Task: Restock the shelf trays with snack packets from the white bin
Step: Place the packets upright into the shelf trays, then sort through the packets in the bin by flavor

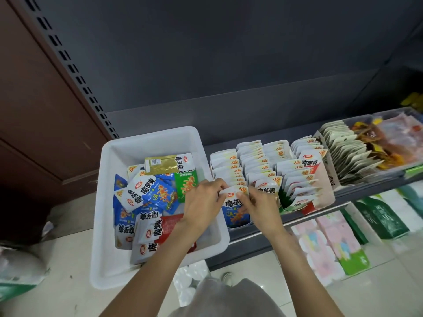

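Observation:
A white bin (119,156) sits at the left end of the dark shelf, holding several loose snack packets (151,197) in blue, green, red and gold. Right of it stand shelf trays (325,197) packed with upright rows of packets. Both hands meet at the front of the leftmost tray. My left hand (203,202) and my right hand (261,204) together pinch a blue and white packet (234,209) by its top edge. The packet stands upright at the front of the leftmost row, its lower part inside the tray.
Further right on the shelf, a clear tray (357,121) holds flat white and orange packets. Below the shelf lie pink and green tissue packs (332,245). A slotted grey upright (75,72) and a brown panel border the left. Pale floor tiles lie underfoot.

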{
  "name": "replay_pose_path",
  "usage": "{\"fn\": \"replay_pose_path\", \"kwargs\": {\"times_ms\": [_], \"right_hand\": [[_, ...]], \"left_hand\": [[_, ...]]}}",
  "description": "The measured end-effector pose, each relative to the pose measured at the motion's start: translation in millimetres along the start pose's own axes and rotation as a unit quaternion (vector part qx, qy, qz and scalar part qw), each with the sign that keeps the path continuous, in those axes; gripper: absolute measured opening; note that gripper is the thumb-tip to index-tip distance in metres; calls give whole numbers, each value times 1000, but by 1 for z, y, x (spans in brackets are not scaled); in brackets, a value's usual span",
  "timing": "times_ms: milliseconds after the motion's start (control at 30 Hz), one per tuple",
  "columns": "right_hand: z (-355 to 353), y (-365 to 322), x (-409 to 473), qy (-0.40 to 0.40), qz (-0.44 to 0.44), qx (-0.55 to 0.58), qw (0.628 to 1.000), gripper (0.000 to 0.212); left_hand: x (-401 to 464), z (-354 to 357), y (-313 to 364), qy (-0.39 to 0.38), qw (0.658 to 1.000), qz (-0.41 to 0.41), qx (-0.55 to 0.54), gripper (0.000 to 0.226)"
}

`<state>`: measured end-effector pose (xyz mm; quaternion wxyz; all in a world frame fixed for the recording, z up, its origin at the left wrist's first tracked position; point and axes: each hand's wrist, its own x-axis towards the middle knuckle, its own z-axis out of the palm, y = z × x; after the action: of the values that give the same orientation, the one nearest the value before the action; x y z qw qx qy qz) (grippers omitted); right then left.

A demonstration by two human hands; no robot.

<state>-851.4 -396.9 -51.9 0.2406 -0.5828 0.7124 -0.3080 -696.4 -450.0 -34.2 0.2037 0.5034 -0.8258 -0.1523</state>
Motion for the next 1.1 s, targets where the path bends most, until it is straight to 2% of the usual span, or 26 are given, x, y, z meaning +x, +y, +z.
{"fn": "replay_pose_path", "kwargs": {"times_ms": [67,133,300,367,433,533,667,733,867,900,967,1033,1100], "right_hand": [[2,1,2,1,6,-42,999,23],[0,-1,1,34,-14,-76,996,18],[-19,-34,-1,130,-120,-51,983,19],[-21,-56,5,126,-173,-27,976,16],[-12,-78,17,86,-228,-16,970,13],[25,-105,48,-25,-252,-67,965,20],[97,-117,105,-179,-229,-233,928,41],[124,-116,131,-216,-200,-289,911,47],[157,-103,159,-251,-153,-335,895,70],[161,-101,159,-262,-148,-342,890,71],[166,-101,153,-263,-157,-380,873,58],[162,-106,144,-228,-203,-436,847,39],[151,-112,137,-207,-257,-460,824,30]], "left_hand": [[3,2,0,-3,1000,2,15,17],[1,0,-1,14,1000,7,-13,17],[-16,-17,-23,149,985,28,-77,18],[-26,-27,-41,204,976,6,-76,24],[-34,-36,-63,232,971,-19,-45,25],[-34,-39,-103,180,980,-61,52,31],[-16,-35,-145,3,985,-149,88,43],[-10,-31,-154,-50,976,-177,118,49],[-13,-21,-162,-118,957,-177,199,50],[-16,-19,-163,-123,955,-170,209,49],[-20,-18,-163,-101,961,-159,201,43],[-23,-21,-160,-25,975,-145,167,37],[-22,-27,-158,50,980,-116,151,42]]}}
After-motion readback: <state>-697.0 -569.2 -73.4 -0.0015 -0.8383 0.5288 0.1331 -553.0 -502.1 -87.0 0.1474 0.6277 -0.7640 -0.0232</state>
